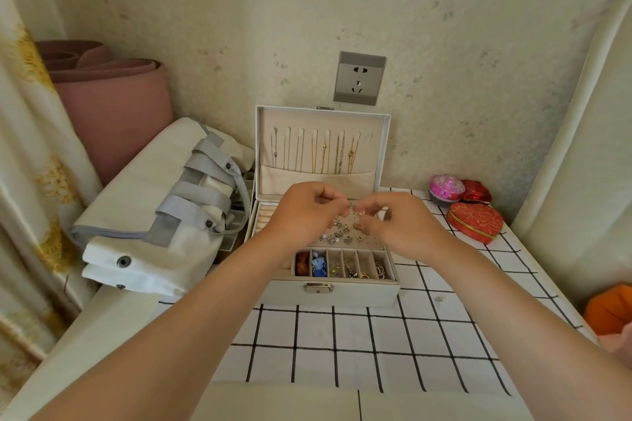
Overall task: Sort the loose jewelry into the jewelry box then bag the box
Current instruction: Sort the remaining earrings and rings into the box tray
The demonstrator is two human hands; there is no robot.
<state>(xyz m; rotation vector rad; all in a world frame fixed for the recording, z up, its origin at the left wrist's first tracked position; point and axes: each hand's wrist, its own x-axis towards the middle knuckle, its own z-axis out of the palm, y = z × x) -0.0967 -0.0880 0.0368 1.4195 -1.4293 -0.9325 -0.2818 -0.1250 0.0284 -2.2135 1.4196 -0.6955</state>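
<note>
A white jewelry box (345, 294) stands open on the checked cloth, its lid upright against the wall with several necklaces (337, 155) hanging inside. Its front row of compartments (342, 265) holds small pieces, and several stud earrings (338, 236) sit on the panel behind. My left hand (302, 212) and right hand (400, 224) meet above that panel, fingertips pinched together on a small silver earring (355, 207). One tiny loose piece (438, 299) lies on the cloth to the right of the box. A white canvas bag (154, 215) with grey straps lies left of the box.
Two red heart-shaped tins (475, 222) and a pink sequinned one (446, 188) sit at the back right. A rolled pink mat (116, 102) leans in the left corner. An orange object (612, 311) lies at the right edge. A wall socket (359, 77) is above the box.
</note>
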